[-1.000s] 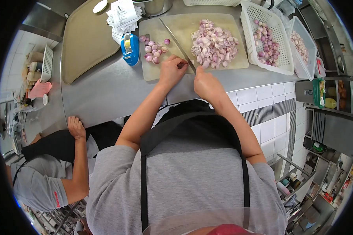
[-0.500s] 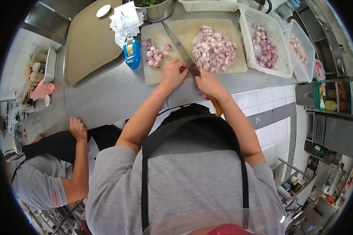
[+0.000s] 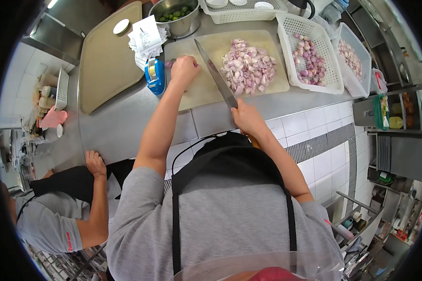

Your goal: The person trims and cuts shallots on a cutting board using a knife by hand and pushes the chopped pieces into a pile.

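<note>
My right hand [image 3: 248, 117] is closed round the handle of a large knife [image 3: 215, 75], whose blade slants up and left over the cutting board [image 3: 201, 99]. Over the board's left part is my left hand [image 3: 184, 70], its fingers bent on top of the whole shallots [image 3: 168, 63], most of which it hides. Whether it grips one cannot be made out. Right of the blade lies a large heap of cut shallots [image 3: 248, 68].
A blue tape dispenser [image 3: 154, 76], paper slips [image 3: 146, 36] and a brown tray [image 3: 109, 61] lie left. A pot [image 3: 183, 24] of green fruit stands behind. White baskets [image 3: 330, 79] of shallots are right. A co-worker's hand [image 3: 95, 164] rests at the counter edge.
My left hand has moved from beside the knife up and left onto the whole shallots. My right hand has drawn slightly down with the knife. The camera view has shifted a little.
</note>
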`<state>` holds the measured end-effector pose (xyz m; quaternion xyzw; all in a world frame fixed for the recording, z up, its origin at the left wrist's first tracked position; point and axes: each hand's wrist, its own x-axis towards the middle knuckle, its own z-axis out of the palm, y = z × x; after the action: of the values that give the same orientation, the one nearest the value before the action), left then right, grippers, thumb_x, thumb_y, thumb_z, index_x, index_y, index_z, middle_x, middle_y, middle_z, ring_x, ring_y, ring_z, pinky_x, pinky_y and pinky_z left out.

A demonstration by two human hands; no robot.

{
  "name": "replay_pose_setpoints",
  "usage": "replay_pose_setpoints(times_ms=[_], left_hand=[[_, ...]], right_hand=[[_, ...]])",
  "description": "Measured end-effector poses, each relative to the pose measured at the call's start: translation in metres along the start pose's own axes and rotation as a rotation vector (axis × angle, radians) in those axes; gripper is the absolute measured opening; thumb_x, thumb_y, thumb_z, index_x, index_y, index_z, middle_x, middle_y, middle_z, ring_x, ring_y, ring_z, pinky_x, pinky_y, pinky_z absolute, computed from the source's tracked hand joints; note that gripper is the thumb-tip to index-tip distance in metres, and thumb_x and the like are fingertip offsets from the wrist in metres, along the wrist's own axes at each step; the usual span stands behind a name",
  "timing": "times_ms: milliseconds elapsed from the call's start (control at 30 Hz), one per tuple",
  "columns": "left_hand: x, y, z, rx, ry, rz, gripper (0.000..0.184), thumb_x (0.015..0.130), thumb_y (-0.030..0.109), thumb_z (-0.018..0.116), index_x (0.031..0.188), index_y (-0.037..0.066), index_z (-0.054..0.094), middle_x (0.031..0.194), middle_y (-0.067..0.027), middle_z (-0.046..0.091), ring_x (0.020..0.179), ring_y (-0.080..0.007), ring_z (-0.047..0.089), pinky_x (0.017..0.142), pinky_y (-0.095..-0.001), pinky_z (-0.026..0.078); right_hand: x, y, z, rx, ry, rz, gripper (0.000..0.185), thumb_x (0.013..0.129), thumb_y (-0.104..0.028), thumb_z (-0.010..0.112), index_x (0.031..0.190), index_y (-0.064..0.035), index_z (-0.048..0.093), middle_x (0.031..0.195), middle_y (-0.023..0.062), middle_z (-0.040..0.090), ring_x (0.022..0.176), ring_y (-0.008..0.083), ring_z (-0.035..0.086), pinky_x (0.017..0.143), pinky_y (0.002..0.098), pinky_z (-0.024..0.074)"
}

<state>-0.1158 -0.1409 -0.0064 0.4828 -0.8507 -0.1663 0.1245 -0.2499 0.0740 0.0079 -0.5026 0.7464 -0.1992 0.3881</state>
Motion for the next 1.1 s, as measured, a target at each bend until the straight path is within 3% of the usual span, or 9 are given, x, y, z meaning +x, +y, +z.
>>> replay_pose_setpoints(times_ms=[67,133,200,233,300,400,667,800,1100], left_hand=[[-0.004,0.004,-0.001,-0.127,0.078,0.046,0.025,0.069,0.017,0.065,0.09,0.004,0.067,0.079,-0.0119,0.066,0.068,-0.0269,0.064,0.067,-0.0338,0.052],[-0.025,0.017,0.0,-0.257,0.147,0.083,0.024,0.069,0.015,0.066,0.09,0.004,0.067,0.075,-0.0111,0.066,0.065,-0.025,0.065,0.064,-0.0322,0.053],[-0.054,0.037,0.004,-0.569,-0.016,0.107,0.02,0.071,0.009,0.068,0.089,0.003,0.067,0.078,-0.0094,0.067,0.067,-0.0184,0.065,0.062,-0.027,0.052],[-0.066,0.041,0.014,-0.567,-0.016,0.101,0.02,0.071,0.009,0.068,0.089,0.003,0.067,0.078,-0.0094,0.067,0.067,-0.0184,0.065,0.062,-0.027,0.052],[-0.09,0.044,0.041,-0.777,0.176,0.162,0.014,0.073,0.004,0.068,0.087,0.003,0.067,0.082,-0.0084,0.066,0.068,-0.0143,0.064,0.062,-0.0246,0.052],[-0.105,0.041,0.05,-0.659,0.335,0.266,0.008,0.073,0.002,0.068,0.081,0.002,0.066,0.086,-0.0106,0.064,0.068,-0.0192,0.064,0.059,-0.0259,0.051],[-0.103,0.041,0.054,-0.649,0.307,0.25,0.008,0.075,0.002,0.067,0.083,0.001,0.067,0.086,-0.0102,0.064,0.07,-0.0168,0.065,0.062,-0.0252,0.053],[-0.1,0.042,0.057,-0.669,0.342,0.264,0.007,0.072,0.003,0.068,0.078,0.001,0.066,0.082,-0.0099,0.063,0.062,-0.0177,0.062,0.056,-0.0262,0.051],[-0.099,0.039,0.057,-0.692,0.342,0.274,0.007,0.072,0.002,0.068,0.078,0.0,0.065,0.082,-0.0097,0.063,0.061,-0.0179,0.062,0.056,-0.0258,0.05]], right_hand=[[0.005,0.011,-0.001,0.018,0.054,0.053,0.029,0.088,-0.021,0.044,0.104,0.0032,0.044,0.079,0.0306,0.059,0.077,0.0458,0.057,0.071,0.0511,0.0441],[0.011,0.014,-0.014,0.006,0.064,0.064,0.029,0.087,-0.02,0.044,0.103,0.0036,0.044,0.079,0.0305,0.059,0.078,0.046,0.057,0.072,0.0516,0.0435],[0.01,0.005,-0.023,-0.015,0.069,0.066,0.029,0.087,-0.02,0.045,0.103,0.004,0.043,0.08,0.0304,0.059,0.079,0.0462,0.057,0.073,0.0522,0.0429],[0.007,-0.003,-0.026,-0.068,0.073,0.019,0.028,0.086,-0.019,0.045,0.102,0.0043,0.043,0.083,0.031,0.059,0.079,0.0463,0.057,0.073,0.0524,0.0428],[0.004,-0.009,-0.022,-0.118,0.071,-0.018,0.028,0.086,-0.018,0.045,0.101,0.0047,0.043,0.085,0.0316,0.058,0.08,0.0465,0.057,0.073,0.0526,0.0427],[0.004,-0.017,-0.016,-0.24,0.027,-0.075,0.027,0.086,-0.017,0.044,0.101,0.0053,0.043,0.088,0.0316,0.058,0.08,0.0466,0.057,0.073,0.0521,0.0434],[-0.003,-0.055,-0.037,-0.283,-0.096,0.06,0.03,0.079,-0.004,0.039,0.105,0.0087,0.045,0.094,0.0325,0.058,0.091,0.044,0.057,0.081,0.0488,0.0444],[-0.002,-0.05,-0.034,-0.285,-0.115,0.064,0.032,0.079,-0.005,0.039,0.107,0.0092,0.044,0.095,0.0327,0.058,0.093,0.0435,0.057,0.082,0.0479,0.0445],[0.005,-0.034,-0.014,-0.309,-0.072,0.022,0.028,0.08,-0.005,0.039,0.105,0.0073,0.042,0.095,0.0322,0.058,0.092,0.0437,0.057,0.079,0.0489,0.045]])
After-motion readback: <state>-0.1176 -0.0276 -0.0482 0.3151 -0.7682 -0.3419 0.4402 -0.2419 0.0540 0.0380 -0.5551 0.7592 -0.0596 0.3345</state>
